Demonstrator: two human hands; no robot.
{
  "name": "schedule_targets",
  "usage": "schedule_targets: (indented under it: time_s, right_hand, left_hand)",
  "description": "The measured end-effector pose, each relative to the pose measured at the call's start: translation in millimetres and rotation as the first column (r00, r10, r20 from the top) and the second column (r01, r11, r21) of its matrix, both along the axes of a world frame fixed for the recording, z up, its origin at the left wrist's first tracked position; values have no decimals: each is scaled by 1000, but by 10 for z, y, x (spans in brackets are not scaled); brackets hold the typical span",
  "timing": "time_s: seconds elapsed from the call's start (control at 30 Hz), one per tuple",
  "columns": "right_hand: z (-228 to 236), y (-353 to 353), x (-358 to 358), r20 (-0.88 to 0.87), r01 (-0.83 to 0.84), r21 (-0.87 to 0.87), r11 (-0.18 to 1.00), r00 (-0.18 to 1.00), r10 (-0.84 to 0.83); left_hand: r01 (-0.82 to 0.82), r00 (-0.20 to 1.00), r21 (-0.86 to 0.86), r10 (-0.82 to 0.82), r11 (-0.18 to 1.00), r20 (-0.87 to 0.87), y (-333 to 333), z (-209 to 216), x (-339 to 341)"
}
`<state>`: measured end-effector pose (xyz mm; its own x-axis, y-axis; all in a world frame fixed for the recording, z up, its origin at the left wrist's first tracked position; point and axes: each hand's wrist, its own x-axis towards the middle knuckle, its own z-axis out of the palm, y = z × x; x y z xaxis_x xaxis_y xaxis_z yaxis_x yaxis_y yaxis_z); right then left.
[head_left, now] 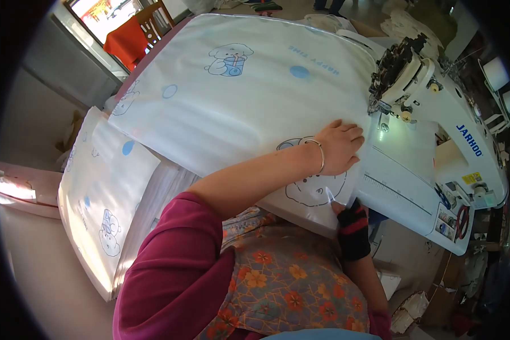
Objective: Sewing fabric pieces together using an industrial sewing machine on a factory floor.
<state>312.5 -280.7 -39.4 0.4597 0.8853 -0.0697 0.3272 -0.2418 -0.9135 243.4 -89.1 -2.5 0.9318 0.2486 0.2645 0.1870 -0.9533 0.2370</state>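
A large translucent white sheet (232,113), printed with cartoon puppies and blue dots, lies across the sewing table with its right edge by the machine's needle area. Flat on its right part rests my left hand (340,146), fingers stretched out, a bangle on the wrist. My right hand (352,224), in a black fingerless glove with a red band, pinches the sheet's near right edge. Its thumb is on top; the other fingers are hidden underneath. The white sewing machine (442,107) stands just right of the sheet, its lamp lit beside the needle.
A thick stack of similar printed sheets (105,198) hangs at the left. Red-handled scissors (463,222) lie at the right end of the machine bed (396,192). Thread cones (496,73) stand at the far right. A wooden chair (153,25) with a red cloth is at the back left.
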Motion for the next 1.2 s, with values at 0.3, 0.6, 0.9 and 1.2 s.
schedule_targets:
  time_s: [0.3,0.6,0.9,1.2]
  right_hand:
    - [94,32,-38,-330,84,71,994,942,-56]
    - [458,40,-124,-137,46,-72,996,989,-55]
    - [234,-66,-68,-689,205,-3,979,709,-150]
    - [142,-97,335,738,-169,394,903,644,-202]
  left_hand:
    - [-163,986,135,158,977,45,-182,9,-104]
    - [-115,992,136,107,984,69,108,-128,-48]
    - [88,996,106,-89,991,5,-656,0,-807]
    - [33,981,261,-82,965,176,-651,-78,-854]
